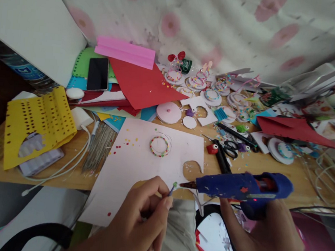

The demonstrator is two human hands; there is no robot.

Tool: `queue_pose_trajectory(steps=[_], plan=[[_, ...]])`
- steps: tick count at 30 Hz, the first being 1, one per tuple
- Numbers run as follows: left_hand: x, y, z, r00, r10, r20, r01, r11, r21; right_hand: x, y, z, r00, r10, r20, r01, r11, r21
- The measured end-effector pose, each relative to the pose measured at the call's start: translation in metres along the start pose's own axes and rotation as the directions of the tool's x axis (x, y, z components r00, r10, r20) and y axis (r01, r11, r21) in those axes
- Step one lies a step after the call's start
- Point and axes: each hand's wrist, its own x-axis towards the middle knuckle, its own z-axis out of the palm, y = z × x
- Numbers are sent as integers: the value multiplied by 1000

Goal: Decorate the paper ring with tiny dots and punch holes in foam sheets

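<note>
My left hand (pixel 146 211) pinches slim bluish tweezers (pixel 173 189), whose lower part is mostly hidden by my fingers. At their tip is a tiny green paper piece (pixel 175 184). My right hand (pixel 266 235) is wrapped round a blue hot glue gun (pixel 227 184) with a small red light on its side. The dark nozzle points left, very close to the green piece; whether they touch I cannot tell. Beneath lies a white sheet (pixel 139 170) overhanging the table's front edge. On it rests a wire ring with coloured bits (pixel 159 146), beside scattered red and yellow paper pieces.
Thin wires (pixel 99 146) lie left of the sheet, near a yellow punched sheet (pixel 38 124) and a white cable (pixel 83 152). Behind are a phone (pixel 98 74), red paper (pixel 147 85) and several decorated discs. Scissors (pixel 230 148) and a black pen (pixel 235 136) sit to the right.
</note>
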Motion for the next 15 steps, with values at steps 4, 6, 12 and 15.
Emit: queue_pose_trajectory(steps=[4, 6, 12, 15], plan=[[8, -2, -1, 999, 31, -17, -32, 997, -70, -2, 8, 7, 996, 53, 71, -61, 991, 120], [15, -5, -4, 999, 34, -36, -38, 994, -107, -1, 19, 14, 986, 111, 125, -134, 973, 189], [37, -18, -15, 997, 0, -78, -15, 981, -192, 15, 85, 28, 838, 532, 117, -543, 796, 269], [41, -21, -19, 995, -3, -104, -24, 966, -258, 17, 135, 27, 744, 668, 31, -669, 742, 51]])
